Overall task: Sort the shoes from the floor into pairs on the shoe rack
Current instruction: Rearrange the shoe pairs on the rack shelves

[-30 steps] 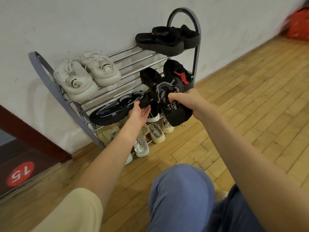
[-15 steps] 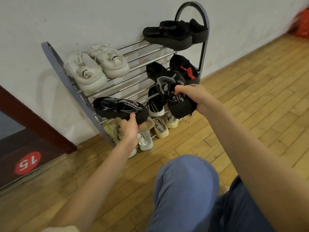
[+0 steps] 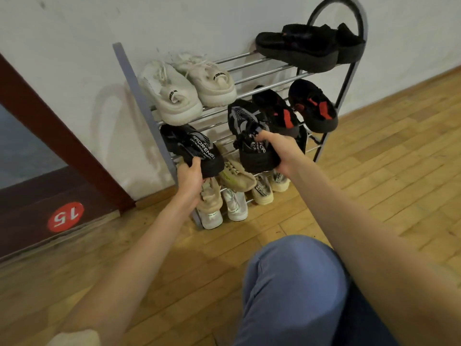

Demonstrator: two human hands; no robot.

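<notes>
A grey metal shoe rack [image 3: 134,83] stands against the white wall. My left hand [image 3: 189,178] grips the heel of a black knit sneaker with white lettering [image 3: 192,148], which lies on the left of the second shelf. My right hand [image 3: 277,153] holds the matching black knit sneaker [image 3: 247,136] by its heel, just in front of the same shelf's middle. The top shelf carries a pair of white sneakers [image 3: 187,88] and black slippers [image 3: 309,48]. Black shoes with red marks [image 3: 299,111] sit at the right of the second shelf.
Several beige and white shoes [image 3: 237,188] crowd the lower shelves. My bent knee in blue trousers [image 3: 294,283] is in the foreground. The floor is wooden parquet [image 3: 386,171]. A dark red door frame [image 3: 69,146] and a red sticker reading 15 [image 3: 65,217] lie to the left.
My left hand slid its black sneaker to the left end of the second shelf and turned it heel-out. My right hand lowered its sneaker toward the shelf. The view moved closer.
</notes>
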